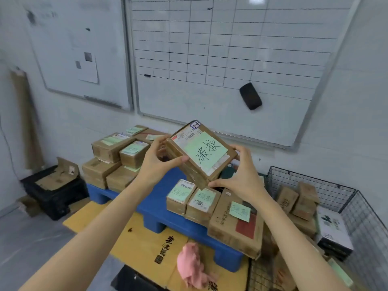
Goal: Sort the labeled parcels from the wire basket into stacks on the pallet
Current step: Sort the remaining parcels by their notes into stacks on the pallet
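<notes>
**Desk:** Where is the parcel?

**Photographer:** The brown cardboard parcel [195, 175] is in the air at the centre of the frame, tilted, with its top face turned to the camera. A pale green note [206, 153] with handwritten characters covers most of that face. A printed shipping label [186, 134] shows at the face's 11 o'clock edge. The parcel hangs above the blue plastic pallet [161, 204] and touches no stack.

**Desk:** And the hands?

**Photographer:** Both are clamped on it. The left hand [156, 164] takes the 9 o'clock side, its grip closed with the thumb on the near edge and the fingers curled round the far side. The right hand [243, 175] takes the 4 o'clock side, its grip also closed on the box, thumb by the lowest corner.

**Desk:** What sits on the pallet?

**Photographer:** At 9 o'clock from the held parcel is a two-tier stack of parcels [113, 162] with green notes on top. At 6 o'clock, two small noted parcels [192, 201] stand side by side. At their 3 o'clock they touch a larger flat carton [233, 227] that overhangs the pallet's near edge.

**Desk:** The basket?

**Photographer:** The black wire basket [315, 182] stands at 4 o'clock, just beside the pallet, with more boxes [298, 203] inside.

**Desk:** Background?

**Photographer:** A gridded whiteboard [210, 59] hangs on the wall at 12 o'clock, with a black eraser [251, 96] stuck to it. A pink cloth [192, 265] lies on yellow cardboard [136, 242] at 6 o'clock, and a black crate [54, 196] sits at 8 o'clock.
</notes>
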### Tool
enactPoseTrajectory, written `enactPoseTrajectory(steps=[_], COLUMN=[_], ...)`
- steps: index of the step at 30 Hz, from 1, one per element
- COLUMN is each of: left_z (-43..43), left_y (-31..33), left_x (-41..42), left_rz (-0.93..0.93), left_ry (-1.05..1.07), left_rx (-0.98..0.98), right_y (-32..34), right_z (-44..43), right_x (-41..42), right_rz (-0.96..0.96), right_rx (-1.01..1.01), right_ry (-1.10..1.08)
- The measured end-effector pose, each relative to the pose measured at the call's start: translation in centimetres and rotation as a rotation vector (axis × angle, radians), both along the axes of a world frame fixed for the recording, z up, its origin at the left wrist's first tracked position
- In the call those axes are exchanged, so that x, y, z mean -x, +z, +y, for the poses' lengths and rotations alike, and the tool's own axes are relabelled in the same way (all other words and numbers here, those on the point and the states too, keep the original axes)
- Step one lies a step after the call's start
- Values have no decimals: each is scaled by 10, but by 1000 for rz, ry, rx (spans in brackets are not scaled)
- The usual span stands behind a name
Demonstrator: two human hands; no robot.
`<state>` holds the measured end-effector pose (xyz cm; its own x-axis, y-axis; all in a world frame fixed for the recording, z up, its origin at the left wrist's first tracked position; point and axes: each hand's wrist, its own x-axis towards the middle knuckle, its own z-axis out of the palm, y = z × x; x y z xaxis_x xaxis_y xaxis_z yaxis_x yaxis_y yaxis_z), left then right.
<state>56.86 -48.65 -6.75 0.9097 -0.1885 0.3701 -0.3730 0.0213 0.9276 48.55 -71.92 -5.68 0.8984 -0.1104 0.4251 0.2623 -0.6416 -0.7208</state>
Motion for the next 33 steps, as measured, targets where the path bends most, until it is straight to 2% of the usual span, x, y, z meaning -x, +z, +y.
enactPoseTrajectory(steps=[6,14,27,33], left_z=[72,143,199,218], left_y=[3,-8,-27,-7], left_x=[-46,-95,-183,-253], left_rz=[-20,-9,47,10], left_ry=[63,52,65,60], left_rx=[93,64,71,-40], right_y=[-6,-16,-44,-42], right_z=[77,145,213,237], right_x=[-53,-109,-243,-318], right_rz=[-4,-23,-116,-115], right_rx=[-99,-149,-120,-146], right_ry=[1,81,236,293])
